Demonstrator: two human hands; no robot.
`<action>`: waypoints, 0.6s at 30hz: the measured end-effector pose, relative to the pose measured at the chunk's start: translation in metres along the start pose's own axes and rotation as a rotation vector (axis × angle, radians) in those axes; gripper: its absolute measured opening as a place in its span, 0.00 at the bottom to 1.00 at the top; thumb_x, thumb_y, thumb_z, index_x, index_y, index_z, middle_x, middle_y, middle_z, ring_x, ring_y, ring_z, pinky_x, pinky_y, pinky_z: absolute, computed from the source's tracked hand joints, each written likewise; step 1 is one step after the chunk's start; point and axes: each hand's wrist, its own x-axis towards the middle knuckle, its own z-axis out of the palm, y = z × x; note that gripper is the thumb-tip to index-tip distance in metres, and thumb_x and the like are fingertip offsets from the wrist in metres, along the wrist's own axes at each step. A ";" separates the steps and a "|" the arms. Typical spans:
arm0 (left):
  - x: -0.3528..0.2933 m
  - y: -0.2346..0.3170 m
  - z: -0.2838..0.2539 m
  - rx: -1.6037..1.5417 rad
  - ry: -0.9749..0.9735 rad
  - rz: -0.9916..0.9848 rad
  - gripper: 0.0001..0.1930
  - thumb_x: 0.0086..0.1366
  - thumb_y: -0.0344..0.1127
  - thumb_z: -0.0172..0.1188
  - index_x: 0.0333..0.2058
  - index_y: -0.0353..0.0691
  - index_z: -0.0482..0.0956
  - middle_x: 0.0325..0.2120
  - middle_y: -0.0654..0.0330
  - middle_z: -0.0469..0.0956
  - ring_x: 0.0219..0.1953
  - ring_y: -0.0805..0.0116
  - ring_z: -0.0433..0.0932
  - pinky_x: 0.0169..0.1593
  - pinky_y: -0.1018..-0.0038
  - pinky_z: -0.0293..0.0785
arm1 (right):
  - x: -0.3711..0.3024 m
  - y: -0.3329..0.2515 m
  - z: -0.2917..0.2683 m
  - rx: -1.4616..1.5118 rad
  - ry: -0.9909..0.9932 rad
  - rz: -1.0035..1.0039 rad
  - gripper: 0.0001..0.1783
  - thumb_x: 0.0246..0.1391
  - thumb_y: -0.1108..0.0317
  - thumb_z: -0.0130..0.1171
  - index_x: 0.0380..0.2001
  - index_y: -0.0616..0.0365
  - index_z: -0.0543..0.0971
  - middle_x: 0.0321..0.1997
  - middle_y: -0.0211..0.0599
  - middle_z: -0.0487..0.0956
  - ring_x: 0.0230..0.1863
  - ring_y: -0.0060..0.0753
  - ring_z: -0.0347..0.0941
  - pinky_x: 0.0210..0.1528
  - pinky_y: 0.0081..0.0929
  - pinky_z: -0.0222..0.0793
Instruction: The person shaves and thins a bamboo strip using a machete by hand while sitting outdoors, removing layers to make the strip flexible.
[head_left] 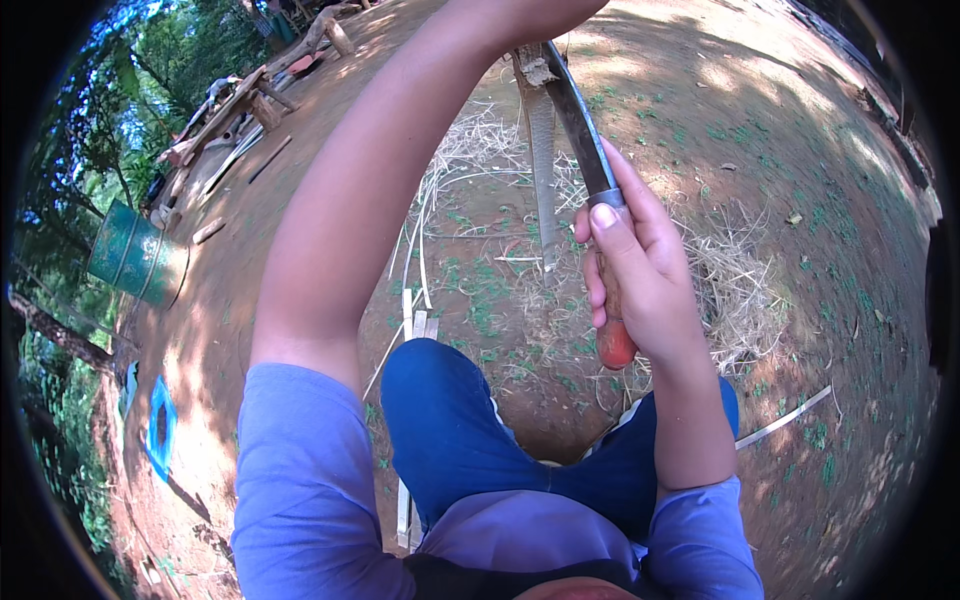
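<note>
My right hand [648, 270] is closed round the wooden handle of a long knife [582, 135], thumb near the metal collar. The handle's rounded end is red. Its dark, slightly curved blade points up and away, toward the top edge. Beside the blade's far part is a rough, splintered piece of wood [535, 68]. From there a long, narrow, grey-brown strip [541, 170] reaches down toward the ground; I cannot tell what it is. My left forearm [385, 140] stretches across the strip's far end and leaves the picture at the top, with the hand beyond it.
Pale shavings [740, 290] lie in heaps on the dirt ground, to the right and ahead. Thin split strips [420, 250] lie by my left knee. Farther left are a green metal drum [135, 250], a blue ring-shaped thing [161, 428] and a wooden bench [230, 105].
</note>
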 end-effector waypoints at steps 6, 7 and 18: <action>-0.002 0.004 -0.006 -0.054 -0.072 0.054 0.42 0.75 0.70 0.28 0.72 0.41 0.56 0.74 0.39 0.49 0.77 0.37 0.39 0.76 0.44 0.29 | -0.003 -0.002 -0.001 0.001 -0.005 -0.057 0.35 0.72 0.65 0.49 0.76 0.59 0.53 0.40 0.35 0.74 0.19 0.13 0.67 0.17 0.14 0.68; 0.002 0.004 -0.008 -0.105 -0.046 0.136 0.43 0.76 0.70 0.27 0.72 0.39 0.56 0.73 0.39 0.50 0.77 0.39 0.39 0.76 0.46 0.29 | -0.003 -0.004 -0.002 -0.013 0.003 -0.036 0.35 0.71 0.65 0.50 0.76 0.59 0.53 0.40 0.35 0.74 0.19 0.13 0.67 0.17 0.14 0.68; 0.002 0.005 -0.007 -0.162 -0.012 0.248 0.43 0.77 0.69 0.27 0.70 0.35 0.59 0.72 0.37 0.54 0.77 0.40 0.41 0.77 0.52 0.31 | -0.002 0.002 -0.001 -0.088 0.005 -0.016 0.35 0.71 0.65 0.51 0.76 0.59 0.54 0.39 0.34 0.75 0.20 0.13 0.68 0.16 0.14 0.67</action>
